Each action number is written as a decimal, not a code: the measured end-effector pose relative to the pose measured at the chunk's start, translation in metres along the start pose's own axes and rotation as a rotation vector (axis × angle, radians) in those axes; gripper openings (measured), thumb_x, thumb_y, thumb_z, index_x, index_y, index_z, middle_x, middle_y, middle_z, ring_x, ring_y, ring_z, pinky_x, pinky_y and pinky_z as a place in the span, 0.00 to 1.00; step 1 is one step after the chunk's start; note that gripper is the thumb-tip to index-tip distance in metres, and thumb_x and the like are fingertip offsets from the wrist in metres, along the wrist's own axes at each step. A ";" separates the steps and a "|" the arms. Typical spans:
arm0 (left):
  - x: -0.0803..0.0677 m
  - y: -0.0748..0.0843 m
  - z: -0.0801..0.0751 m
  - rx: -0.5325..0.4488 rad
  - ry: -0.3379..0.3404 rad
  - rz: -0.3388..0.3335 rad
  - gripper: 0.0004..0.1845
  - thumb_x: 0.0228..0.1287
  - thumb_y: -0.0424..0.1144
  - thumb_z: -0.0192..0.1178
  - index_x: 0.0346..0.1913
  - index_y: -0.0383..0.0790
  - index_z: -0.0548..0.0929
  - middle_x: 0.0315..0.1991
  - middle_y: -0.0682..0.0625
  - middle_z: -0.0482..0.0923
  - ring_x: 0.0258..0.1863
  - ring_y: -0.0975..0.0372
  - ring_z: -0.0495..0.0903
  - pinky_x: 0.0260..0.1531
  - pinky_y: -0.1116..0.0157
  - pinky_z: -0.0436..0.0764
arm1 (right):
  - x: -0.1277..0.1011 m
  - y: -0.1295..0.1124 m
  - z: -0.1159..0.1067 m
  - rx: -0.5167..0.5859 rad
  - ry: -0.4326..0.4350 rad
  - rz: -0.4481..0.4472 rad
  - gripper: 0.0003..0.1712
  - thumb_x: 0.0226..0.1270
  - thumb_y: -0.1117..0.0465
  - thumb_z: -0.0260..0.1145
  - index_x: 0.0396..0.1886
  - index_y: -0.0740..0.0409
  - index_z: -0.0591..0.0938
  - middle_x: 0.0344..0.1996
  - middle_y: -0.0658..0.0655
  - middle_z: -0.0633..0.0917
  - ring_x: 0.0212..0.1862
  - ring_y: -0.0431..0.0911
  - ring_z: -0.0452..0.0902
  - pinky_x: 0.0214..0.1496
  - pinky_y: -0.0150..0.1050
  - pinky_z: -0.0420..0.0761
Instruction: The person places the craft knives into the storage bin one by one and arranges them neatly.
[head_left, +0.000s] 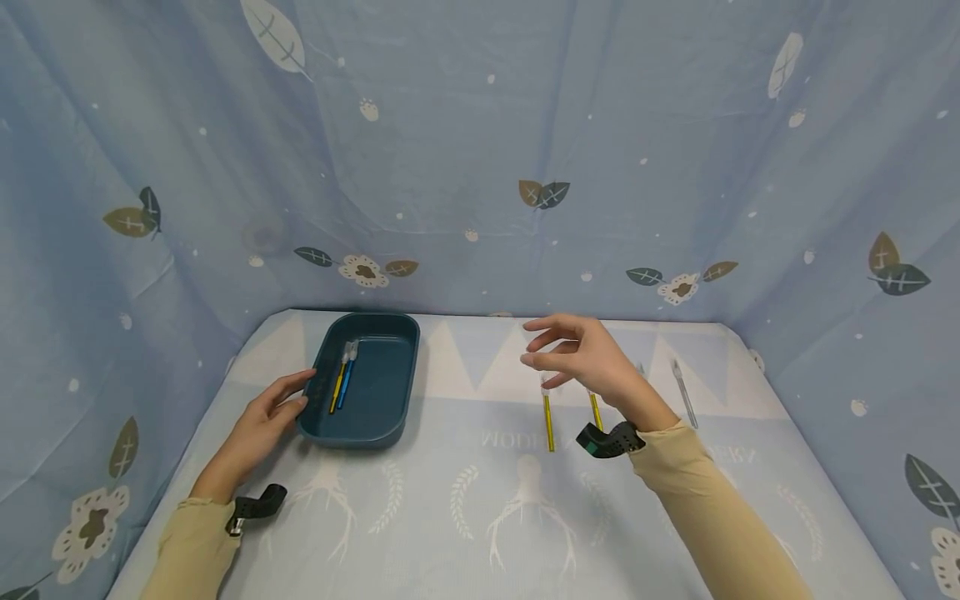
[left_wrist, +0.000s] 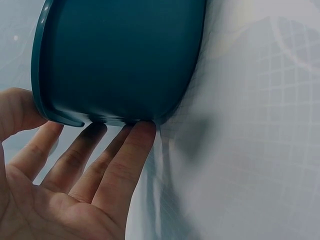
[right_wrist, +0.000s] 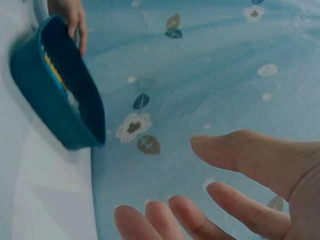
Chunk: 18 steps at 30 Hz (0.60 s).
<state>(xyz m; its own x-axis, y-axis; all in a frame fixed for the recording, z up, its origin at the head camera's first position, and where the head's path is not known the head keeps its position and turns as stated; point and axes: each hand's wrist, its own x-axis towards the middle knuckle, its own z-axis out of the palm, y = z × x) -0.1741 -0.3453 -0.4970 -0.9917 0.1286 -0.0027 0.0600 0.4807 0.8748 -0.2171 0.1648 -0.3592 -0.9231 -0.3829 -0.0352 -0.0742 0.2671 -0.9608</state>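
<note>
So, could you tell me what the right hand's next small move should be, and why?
Probably lower the right hand onto the nearest yellow pen and pinch it: the hand hovers open and empty above it, while the left hand steadies the teal tray.

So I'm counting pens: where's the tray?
In the head view, the tray sits at the table's far left, with the left hand touching its near-left rim.

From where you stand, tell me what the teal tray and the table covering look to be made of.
The teal tray looks like moulded plastic: one even colour, rounded corners, a thin rim and a dull sheen in the left wrist view. The table covering looks like woven cloth: it bears printed patterns and wrinkles beside the tray; the fibre cannot be told.
</note>
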 end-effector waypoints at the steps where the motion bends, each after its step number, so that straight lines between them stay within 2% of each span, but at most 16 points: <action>1: 0.000 0.000 0.000 0.000 -0.001 0.001 0.31 0.92 0.45 0.50 0.88 0.43 0.60 0.85 0.33 0.57 0.76 0.34 0.69 0.49 0.68 0.80 | -0.001 0.003 -0.002 -0.012 0.007 0.008 0.32 0.71 0.62 0.80 0.72 0.60 0.82 0.54 0.67 0.86 0.48 0.56 0.90 0.43 0.55 0.92; 4: 0.000 0.000 0.000 0.001 -0.001 0.002 0.31 0.92 0.45 0.50 0.88 0.42 0.60 0.85 0.32 0.57 0.76 0.34 0.69 0.50 0.66 0.81 | -0.005 0.012 -0.007 -0.028 0.019 0.026 0.33 0.72 0.61 0.80 0.74 0.61 0.81 0.55 0.67 0.86 0.48 0.55 0.90 0.44 0.54 0.92; 12: 0.000 0.000 0.000 0.001 0.002 0.006 0.31 0.92 0.45 0.50 0.88 0.42 0.60 0.85 0.33 0.57 0.76 0.34 0.68 0.58 0.44 0.81 | -0.012 0.038 -0.015 -0.049 0.024 0.042 0.35 0.71 0.60 0.81 0.75 0.60 0.80 0.58 0.69 0.84 0.48 0.55 0.90 0.46 0.56 0.91; 15: 0.000 0.000 0.000 0.002 0.003 0.011 0.30 0.92 0.44 0.50 0.88 0.41 0.60 0.85 0.33 0.57 0.76 0.34 0.69 0.58 0.45 0.81 | -0.014 0.050 -0.015 -0.067 0.014 0.040 0.36 0.71 0.60 0.81 0.75 0.60 0.80 0.59 0.70 0.83 0.47 0.55 0.90 0.46 0.57 0.91; 18: 0.000 0.000 0.000 0.006 0.002 0.011 0.30 0.92 0.44 0.50 0.88 0.41 0.60 0.84 0.33 0.58 0.76 0.34 0.69 0.56 0.53 0.82 | -0.015 0.062 -0.014 -0.065 0.006 0.043 0.35 0.71 0.61 0.81 0.74 0.61 0.80 0.59 0.73 0.82 0.48 0.60 0.89 0.47 0.59 0.91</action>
<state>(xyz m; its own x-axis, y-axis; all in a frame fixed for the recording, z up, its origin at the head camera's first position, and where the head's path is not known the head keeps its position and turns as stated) -0.1739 -0.3454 -0.4966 -0.9912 0.1319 0.0081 0.0716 0.4842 0.8720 -0.2133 0.1997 -0.4141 -0.9281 -0.3648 -0.0742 -0.0588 0.3404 -0.9384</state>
